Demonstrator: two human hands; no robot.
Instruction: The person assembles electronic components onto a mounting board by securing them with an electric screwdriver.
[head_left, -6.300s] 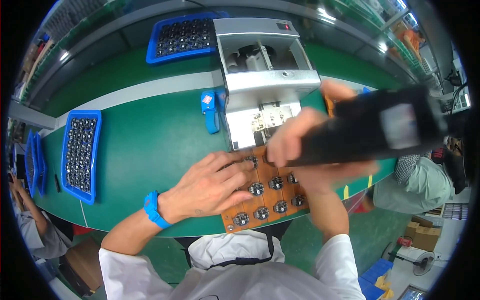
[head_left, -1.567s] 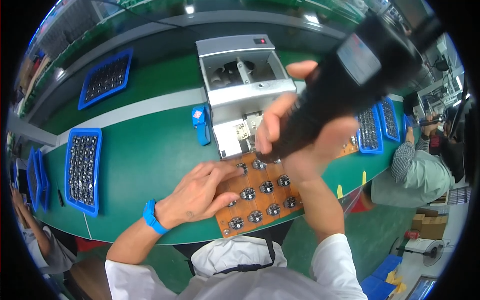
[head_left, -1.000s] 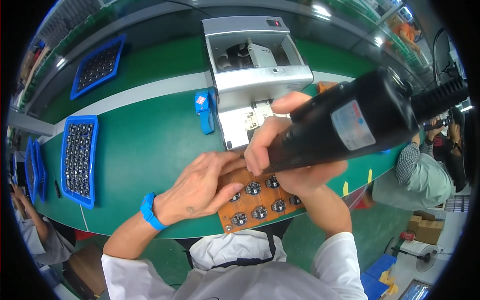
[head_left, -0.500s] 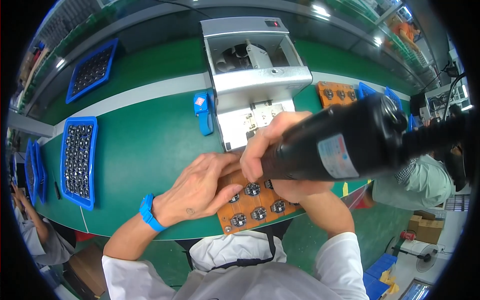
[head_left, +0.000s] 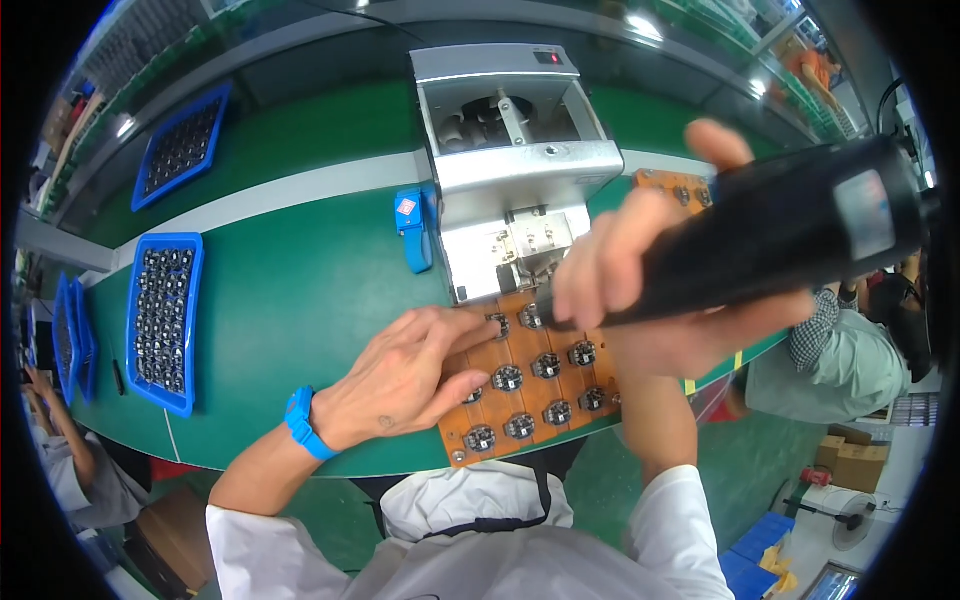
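Note:
My right hand (head_left: 635, 275) is closed around a thick black electric screwdriver (head_left: 770, 230), which slants down to the left. Its narrow end reaches the upper part of an orange-brown fixture board (head_left: 533, 394), near a small round part; blur and my fingers hide whether it touches. My left hand (head_left: 395, 365) lies on the board's left side, thumb spread from the fingers, with fingertips at one round part (head_left: 498, 325). Several round black-and-silver parts sit in rows on the board. A blue wristband (head_left: 302, 424) is around my left wrist.
Behind the board stands a silver screw-feeder-like machine (head_left: 520, 160), with a blue strap device (head_left: 410, 225) beside it. Blue trays (head_left: 131, 330) of small parts lie to the left. Another orange board (head_left: 655, 180) is at the back right. Other people sit at both sides.
My right hand and the screwdriver have moved right and slightly up, uncovering more parts on the board. My left hand stays nearly in place.

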